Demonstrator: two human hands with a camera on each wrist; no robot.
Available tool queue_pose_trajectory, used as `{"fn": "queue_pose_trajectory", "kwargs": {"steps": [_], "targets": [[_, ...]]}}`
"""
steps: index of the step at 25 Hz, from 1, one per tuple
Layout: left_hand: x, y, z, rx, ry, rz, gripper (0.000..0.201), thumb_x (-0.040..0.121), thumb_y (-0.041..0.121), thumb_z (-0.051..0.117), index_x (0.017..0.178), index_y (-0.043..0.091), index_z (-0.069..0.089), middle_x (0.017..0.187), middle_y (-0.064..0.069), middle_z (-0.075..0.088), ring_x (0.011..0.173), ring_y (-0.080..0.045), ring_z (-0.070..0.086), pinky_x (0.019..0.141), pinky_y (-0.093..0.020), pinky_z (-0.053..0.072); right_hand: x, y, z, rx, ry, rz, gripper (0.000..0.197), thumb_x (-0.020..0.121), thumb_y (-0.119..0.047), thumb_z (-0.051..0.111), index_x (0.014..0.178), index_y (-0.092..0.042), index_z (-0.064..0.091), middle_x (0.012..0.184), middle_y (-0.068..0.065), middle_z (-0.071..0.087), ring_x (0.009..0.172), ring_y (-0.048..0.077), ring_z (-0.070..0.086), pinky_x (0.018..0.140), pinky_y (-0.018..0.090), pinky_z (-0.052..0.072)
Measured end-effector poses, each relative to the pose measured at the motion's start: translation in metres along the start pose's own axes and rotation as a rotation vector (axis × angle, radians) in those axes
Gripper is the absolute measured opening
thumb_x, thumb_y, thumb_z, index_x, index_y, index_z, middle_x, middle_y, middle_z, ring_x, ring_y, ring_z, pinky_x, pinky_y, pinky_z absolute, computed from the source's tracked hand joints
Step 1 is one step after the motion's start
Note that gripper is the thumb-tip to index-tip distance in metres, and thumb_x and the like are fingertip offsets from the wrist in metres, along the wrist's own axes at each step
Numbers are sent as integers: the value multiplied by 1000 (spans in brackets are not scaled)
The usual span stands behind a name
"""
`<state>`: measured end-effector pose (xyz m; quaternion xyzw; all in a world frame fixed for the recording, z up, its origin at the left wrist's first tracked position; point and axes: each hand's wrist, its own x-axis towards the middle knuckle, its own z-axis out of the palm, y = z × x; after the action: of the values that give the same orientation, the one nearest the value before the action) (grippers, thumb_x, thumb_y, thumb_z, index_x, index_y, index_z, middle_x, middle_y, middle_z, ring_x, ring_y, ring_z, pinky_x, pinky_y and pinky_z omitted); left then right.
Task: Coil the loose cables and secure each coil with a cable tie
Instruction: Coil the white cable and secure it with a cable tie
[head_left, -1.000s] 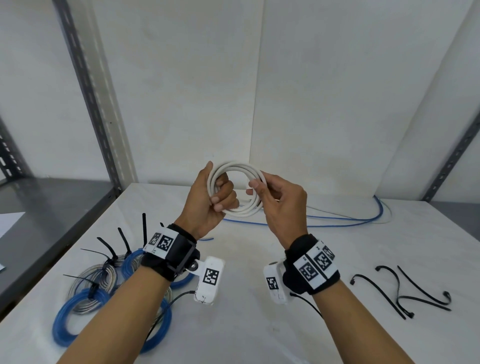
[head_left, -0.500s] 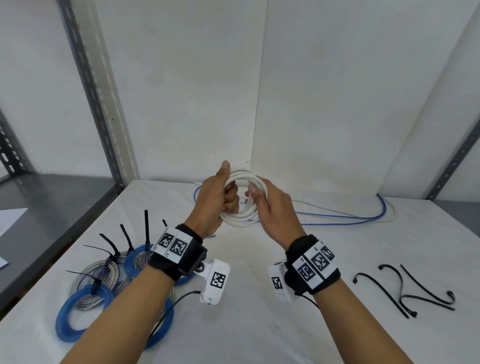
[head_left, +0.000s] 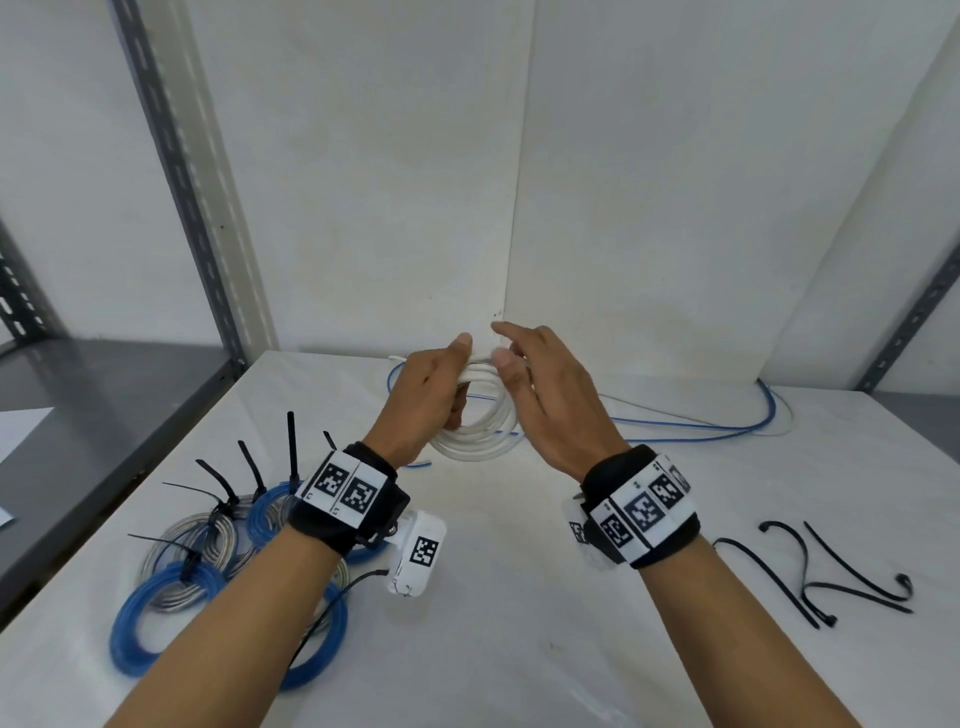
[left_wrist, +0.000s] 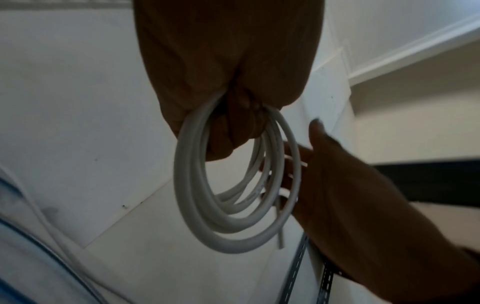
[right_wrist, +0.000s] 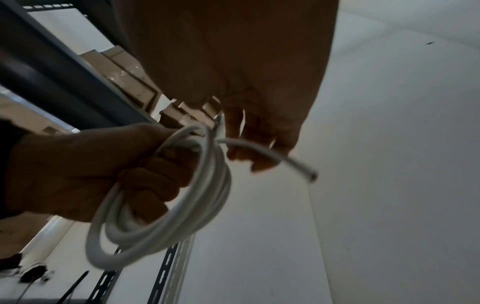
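Observation:
My left hand (head_left: 436, 384) grips a white cable coil (head_left: 478, 441) of several loops, held upright above the white table (head_left: 519, 649). In the left wrist view my curled left fingers (left_wrist: 233, 133) pass through the coil (left_wrist: 197, 205). My right hand (head_left: 540, 395) is beside the coil, fingers loosely extended and holding nothing; its fingers (right_wrist: 259, 148) hang behind the coil's free end (right_wrist: 306, 174). A loose blue cable (head_left: 727, 431) lies along the back wall. Three loose black cable ties (head_left: 810, 571) lie at the right.
Blue and grey coils (head_left: 171, 587), each bound with a black tie, lie at the front left under my left forearm. A grey metal shelf (head_left: 78, 389) adjoins the table's left edge, behind a slotted rack post (head_left: 192, 182). White wall panels close the back.
Both hands have sunk lower with the white coil. My right hand, which pinched the coil's right side earlier, has let go and spread its fingers. The left hand keeps its grip.

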<state>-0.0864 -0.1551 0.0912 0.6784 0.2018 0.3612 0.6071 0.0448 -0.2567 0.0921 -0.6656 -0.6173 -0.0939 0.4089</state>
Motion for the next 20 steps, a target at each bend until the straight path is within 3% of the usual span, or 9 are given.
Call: {"fn": "queue_pose_trajectory", "kwargs": {"steps": [3,6,8,11,14,16,18,20], "targets": [[-1,1,2,-60,-36,-49,47,110,34,37,67,15,36,54,7,23,48,-12,18,44,-22,22,2,-4,6,-116,10,-37,59,100,-60,25,123,-20,63,104,-5,59,97,17,58,75,35,50],[-5,5,2,-255,-110,-152,45,108,30,33,66,16,36,50,4,23,43,-11,18,49,-27,15,3,-11,9,-170,87,-65,63,101,-62,17,94,-19,62,74,-9,57,68,17,54,58,35,44],[-7,5,0,-348,-215,-182,47,106,28,32,64,11,45,50,-1,30,43,-14,28,53,-30,20,5,-13,7,-259,215,-73,66,105,-57,12,75,-16,56,56,-6,49,50,19,46,46,32,36],[-6,3,-14,-213,-296,-107,41,108,20,35,85,3,64,66,-11,52,61,-23,54,62,-30,44,9,-13,1,-298,235,-1,66,104,-55,14,69,-15,52,51,-1,52,46,26,47,47,31,33],[-9,-1,-21,91,-137,149,26,107,12,49,106,0,71,92,-15,73,82,-21,69,73,-26,54,11,-10,-7,-372,179,69,65,100,-59,13,69,-16,51,51,-2,48,48,28,48,50,31,30],[-9,0,-21,237,-18,316,24,105,14,54,107,5,76,94,-6,76,82,-16,69,74,-20,53,9,-9,-9,-408,147,115,64,98,-62,10,69,-18,46,51,-4,42,50,29,47,52,31,27],[-8,2,-24,294,-37,328,24,104,17,55,103,10,78,85,2,73,76,-13,65,73,-19,51,7,-7,-10,-416,134,139,64,96,-63,7,70,-19,45,52,-3,43,51,30,47,52,31,27],[-5,2,-29,244,-167,232,25,102,22,57,109,10,77,86,-3,69,79,-15,63,75,-27,55,6,-5,-12,-429,125,156,66,95,-63,5,71,-18,46,53,-2,46,53,30,48,53,32,28]]}}
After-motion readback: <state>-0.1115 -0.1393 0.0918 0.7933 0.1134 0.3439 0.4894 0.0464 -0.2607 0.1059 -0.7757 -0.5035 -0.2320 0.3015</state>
